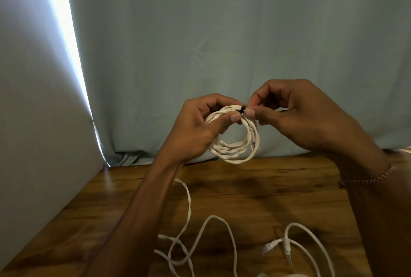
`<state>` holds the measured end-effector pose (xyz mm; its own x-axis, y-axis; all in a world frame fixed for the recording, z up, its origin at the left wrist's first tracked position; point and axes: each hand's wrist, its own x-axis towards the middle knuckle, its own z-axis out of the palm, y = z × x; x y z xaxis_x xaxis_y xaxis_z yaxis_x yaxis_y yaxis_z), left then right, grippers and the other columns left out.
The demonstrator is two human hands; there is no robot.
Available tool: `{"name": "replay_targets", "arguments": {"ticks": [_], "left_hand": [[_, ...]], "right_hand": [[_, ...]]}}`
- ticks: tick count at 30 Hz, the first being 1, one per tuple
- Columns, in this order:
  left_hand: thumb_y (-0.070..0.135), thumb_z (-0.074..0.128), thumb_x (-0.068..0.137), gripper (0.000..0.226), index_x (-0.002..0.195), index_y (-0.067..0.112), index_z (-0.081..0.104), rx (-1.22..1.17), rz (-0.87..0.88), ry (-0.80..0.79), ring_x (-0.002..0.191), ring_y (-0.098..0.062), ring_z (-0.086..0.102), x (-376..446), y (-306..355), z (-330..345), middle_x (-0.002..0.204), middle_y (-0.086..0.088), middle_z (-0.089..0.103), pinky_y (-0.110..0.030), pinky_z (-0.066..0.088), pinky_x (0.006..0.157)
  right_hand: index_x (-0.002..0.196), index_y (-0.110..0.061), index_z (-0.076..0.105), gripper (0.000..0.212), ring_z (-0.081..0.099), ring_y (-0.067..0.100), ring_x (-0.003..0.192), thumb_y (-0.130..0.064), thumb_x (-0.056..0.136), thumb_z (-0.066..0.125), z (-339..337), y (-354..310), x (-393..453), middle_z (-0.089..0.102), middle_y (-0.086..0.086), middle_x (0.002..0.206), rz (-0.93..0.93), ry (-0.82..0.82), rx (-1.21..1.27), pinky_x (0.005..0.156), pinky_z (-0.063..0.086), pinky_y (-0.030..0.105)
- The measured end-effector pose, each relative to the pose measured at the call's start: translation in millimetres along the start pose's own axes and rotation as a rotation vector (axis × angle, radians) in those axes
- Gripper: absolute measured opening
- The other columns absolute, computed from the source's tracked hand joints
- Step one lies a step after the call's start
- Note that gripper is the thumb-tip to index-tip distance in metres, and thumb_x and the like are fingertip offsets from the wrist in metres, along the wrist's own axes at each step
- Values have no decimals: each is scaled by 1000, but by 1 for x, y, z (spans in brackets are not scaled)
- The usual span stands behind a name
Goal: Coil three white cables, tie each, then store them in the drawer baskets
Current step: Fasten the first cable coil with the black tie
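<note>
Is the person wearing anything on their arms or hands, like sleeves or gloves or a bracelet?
No gloves and no sleeves show: both forearms are bare up to the picture's edge. The left hand wears nothing. Below the right hand, the wrist wears a thin bracelet of small pinkish and white beads. No rings or watch show.

The coiled cable [233,147] you hold up is white, and the small tie [242,108] at its top is black. Your loose cables [200,232] lying below are white too, with pale clear plugs [270,246]. Your desk [255,187] is warm brown wood with darker grain streaks. Behind it hangs a plain pale blue-grey curtain [222,32], and your right wrist wears a pink-and-white beaded bracelet [373,180].
</note>
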<state>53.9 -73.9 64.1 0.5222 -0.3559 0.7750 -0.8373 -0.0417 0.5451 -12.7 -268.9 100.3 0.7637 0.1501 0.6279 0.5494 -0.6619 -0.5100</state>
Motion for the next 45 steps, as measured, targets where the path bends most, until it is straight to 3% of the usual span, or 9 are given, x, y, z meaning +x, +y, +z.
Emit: {"name": "replay_targets", "arguments": {"ticks": [2, 4, 9, 16, 20, 27, 33, 37, 45], "left_hand": [[8, 70, 93, 16, 108, 10, 74, -32, -19, 25, 71, -13, 64, 0, -1, 1, 87, -5, 74, -26, 52, 66], [8, 68, 94, 16, 109, 8, 73, -65, -25, 34, 70, -16, 62, 0, 0, 2, 87, -8, 74, -27, 52, 65], [7, 61, 99, 17, 112, 4, 72, -79, -37, 45, 74, -18, 64, 0, -1, 1, 92, -8, 75, -28, 52, 68], [17, 70, 93, 23, 116, 12, 70, 255, 103, 127, 99, -16, 68, 2, 6, 1, 105, -1, 70, -31, 58, 85], [21, 73, 91, 19, 105, 11, 78, 527, 296, 193, 92, -15, 64, 3, 9, -2, 100, -4, 69, -31, 55, 76], [21, 71, 91, 15, 95, 8, 78, 819, 456, 269, 87, -22, 59, 3, 13, 0, 93, -10, 66, -32, 49, 70], [18, 73, 89, 11, 96, 9, 76, 800, 357, 256, 85, -12, 55, 4, 17, 5, 90, -3, 63, -18, 42, 71], [19, 77, 88, 7, 93, 15, 76, 677, 218, 219, 71, -2, 51, 2, 22, 4, 84, 11, 58, -8, 37, 66], [23, 73, 92, 5, 93, 19, 76, 488, -23, 160, 55, -7, 51, 2, 26, 0, 63, 9, 58, -24, 45, 55]], "right_hand": [[105, -31, 66, 45, 71, 1, 84, -50, 66, 77, -1, -2, -1, 72, -12, 92, 39, -22, 77, 76, 57, 24], [113, -29, 66, 58, 73, 2, 84, -51, 60, 76, -1, -3, -1, 75, -10, 96, 76, -68, 118, 79, 60, 27], [117, -21, 70, 39, 75, 2, 79, -26, 79, 81, 10, -4, -2, 78, -9, 89, 93, -91, 155, 76, 61, 25], [121, -18, 70, 36, 75, 2, 79, -26, 86, 76, 12, -2, -1, 79, -9, 86, 106, -59, 156, 80, 59, 29], [121, -19, 70, 37, 74, 1, 80, -27, 85, 77, 12, -3, -1, 79, -11, 86, 117, -41, 160, 83, 58, 31], [122, -20, 67, 38, 74, 1, 76, -26, 86, 77, 14, -5, -1, 78, -10, 81, 115, -19, 158, 77, 58, 27], [118, -19, 68, 36, 74, 1, 74, -24, 84, 78, 16, -4, 0, 79, -8, 83, 122, 12, 154, 72, 58, 25], [117, -23, 67, 38, 73, -2, 75, -27, 81, 80, 19, -5, 0, 78, -8, 90, 118, 29, 88, 69, 57, 20], [114, -23, 68, 38, 73, 1, 76, -26, 80, 83, 24, -4, 3, 76, -9, 89, 149, 63, 89, 68, 58, 20]]}}
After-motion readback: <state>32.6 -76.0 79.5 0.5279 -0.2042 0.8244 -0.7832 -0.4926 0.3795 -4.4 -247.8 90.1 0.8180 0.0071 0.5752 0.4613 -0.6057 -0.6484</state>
